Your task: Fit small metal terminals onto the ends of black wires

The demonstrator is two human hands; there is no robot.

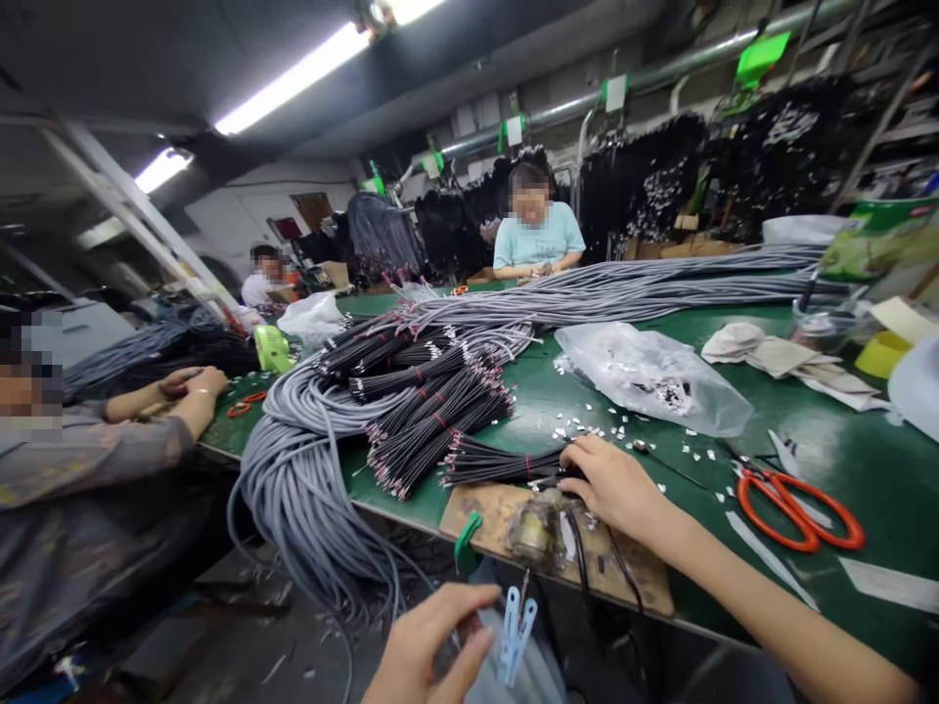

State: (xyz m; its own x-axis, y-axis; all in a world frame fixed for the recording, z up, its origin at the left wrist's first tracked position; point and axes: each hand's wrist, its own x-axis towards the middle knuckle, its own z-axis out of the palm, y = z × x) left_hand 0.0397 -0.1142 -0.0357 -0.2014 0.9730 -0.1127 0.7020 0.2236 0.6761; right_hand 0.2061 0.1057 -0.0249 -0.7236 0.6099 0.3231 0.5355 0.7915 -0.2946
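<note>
My right hand (pixel 614 486) reaches over the green table (pixel 843 450), its fingers curled onto the end of a bundle of black wires (pixel 499 462) tied with red bands. More black wire bundles (pixel 432 406) lie fanned out just behind it. My left hand (pixel 425 645) is low at the bottom edge, below the table, fingers curled in a pinch around something dark that I cannot make out. A light blue clip (pixel 517 631) hangs right beside that hand.
A wooden board (pixel 631 567) with a tape roll (pixel 534 530) and a green clamp (pixel 467 540) sits at the table edge. Red scissors (pixel 799 504), a plastic bag (pixel 652 376) and thick grey cables (pixel 300 469) lie around. A co-worker's arms (pixel 168 396) rest at left; another person (pixel 539 235) sits opposite.
</note>
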